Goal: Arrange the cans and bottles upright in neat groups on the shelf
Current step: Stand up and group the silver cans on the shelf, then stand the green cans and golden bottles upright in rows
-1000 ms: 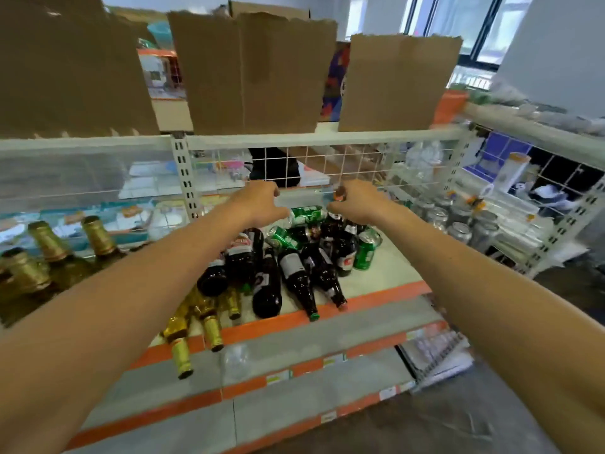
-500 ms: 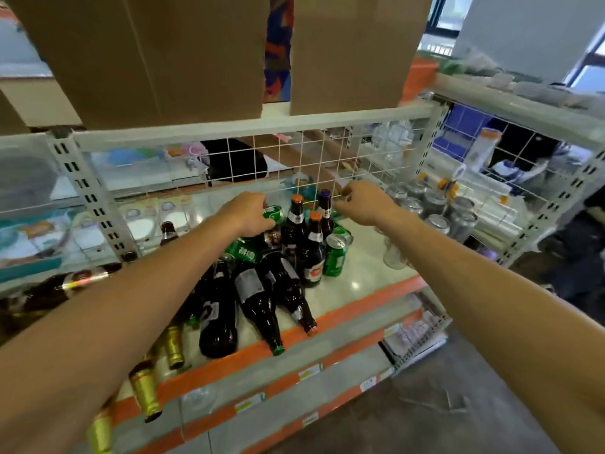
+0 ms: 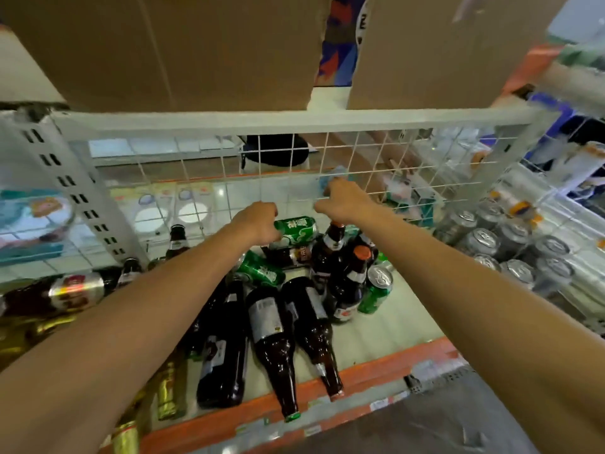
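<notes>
My left hand [image 3: 258, 221] grips one end of a green can [image 3: 296, 226] that lies on its side at the back of the shelf [image 3: 406, 322]. My right hand [image 3: 340, 199] hovers with curled fingers close to the wire mesh, just above an upright brown bottle [image 3: 330, 257]; nothing shows in its fingers. A second upright bottle [image 3: 352, 290] and an upright green can [image 3: 376, 290] stand beside it. Another green can [image 3: 262, 270] lies tipped over. Several brown bottles [image 3: 275, 326] lie flat with necks over the orange front edge.
The wire mesh [image 3: 360, 158] closes the shelf's back. Cardboard sheets [image 3: 196, 44] hang from the shelf above. Silver cans [image 3: 484, 237] stand upright in the bay to the right. Gold-foil bottles [image 3: 170, 388] and a red-silver can [image 3: 77, 290] lie at the left.
The view has moved closer to the shelf. My right hand has risen off the bottle tops toward the mesh. My left hand still holds the green can.
</notes>
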